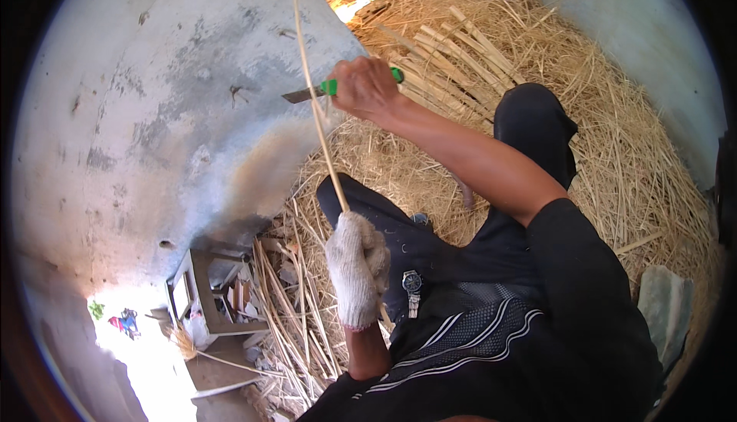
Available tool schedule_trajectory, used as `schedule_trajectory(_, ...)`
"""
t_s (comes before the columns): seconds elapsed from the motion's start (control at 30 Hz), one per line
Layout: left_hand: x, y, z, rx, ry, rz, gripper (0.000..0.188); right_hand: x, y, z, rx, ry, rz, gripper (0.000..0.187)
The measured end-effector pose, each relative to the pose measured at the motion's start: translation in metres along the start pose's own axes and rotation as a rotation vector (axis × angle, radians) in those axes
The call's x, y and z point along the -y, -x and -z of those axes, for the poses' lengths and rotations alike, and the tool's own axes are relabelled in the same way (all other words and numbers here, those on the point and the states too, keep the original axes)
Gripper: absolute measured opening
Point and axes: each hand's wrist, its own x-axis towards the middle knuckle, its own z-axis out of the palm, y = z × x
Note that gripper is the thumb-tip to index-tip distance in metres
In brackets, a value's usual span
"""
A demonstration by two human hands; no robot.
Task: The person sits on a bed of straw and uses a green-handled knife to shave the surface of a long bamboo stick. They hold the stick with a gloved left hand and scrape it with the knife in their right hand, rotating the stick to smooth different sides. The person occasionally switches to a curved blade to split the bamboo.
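Observation:
My left hand [357,272], in a white knitted glove, is closed around the lower part of a long, thin bamboo strip [325,146]. The strip rises from the glove, bowing slightly, to the top of the view. My bare right hand [365,88] grips a green-handled utility knife [330,87] farther up the strip. Its blade points left and crosses the strip, seemingly touching it; the exact contact is too small to tell. Below the glove a short end of the strip shows beside my leg.
Split bamboo pieces [461,57] lie on a heap of shavings [614,161] at the right. More thin strips [288,307] lie at the lower left, beside a grey frame-like stand [201,291]. A stained wall [153,130] rises at the left. A wristwatch [412,293] shows against my dark clothes.

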Motion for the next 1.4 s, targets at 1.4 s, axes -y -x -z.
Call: schedule_trajectory(1.4, -0.039, -0.033, -0.011, 0.01, 0.071, -0.073, 0.043, 0.075, -0.019, 0.087, 0.403, -0.517, -0.138, 0.037)
